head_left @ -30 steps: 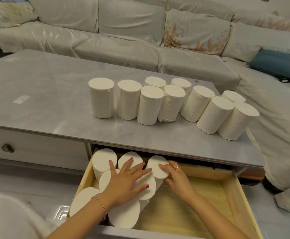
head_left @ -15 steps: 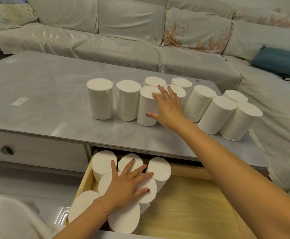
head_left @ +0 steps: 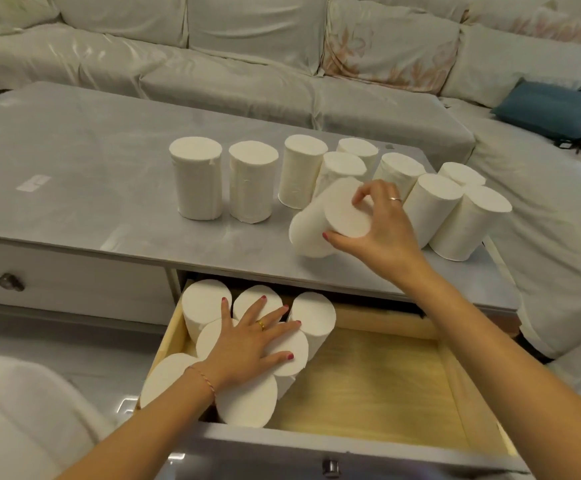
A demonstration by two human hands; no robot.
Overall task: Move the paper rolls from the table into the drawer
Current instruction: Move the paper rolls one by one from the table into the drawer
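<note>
Several white paper rolls (head_left: 253,181) stand upright on the grey table (head_left: 74,174). My right hand (head_left: 379,226) grips one paper roll (head_left: 316,226) by its end; that roll is tilted towards me near the table's front edge. Below, the wooden drawer (head_left: 386,382) is pulled out. Several rolls (head_left: 311,315) are packed upright in its left part. My left hand (head_left: 247,344) lies flat on top of them with fingers spread.
The right part of the drawer is bare wood. A closed drawer with a round knob (head_left: 11,281) sits to the left. A covered sofa (head_left: 247,64) runs behind and to the right of the table, with a blue cushion (head_left: 548,109).
My right hand left the drawer, reached up to the table rolls, closed on one and tipped it towards me. My left hand stayed pressed on the rolls in the drawer.
</note>
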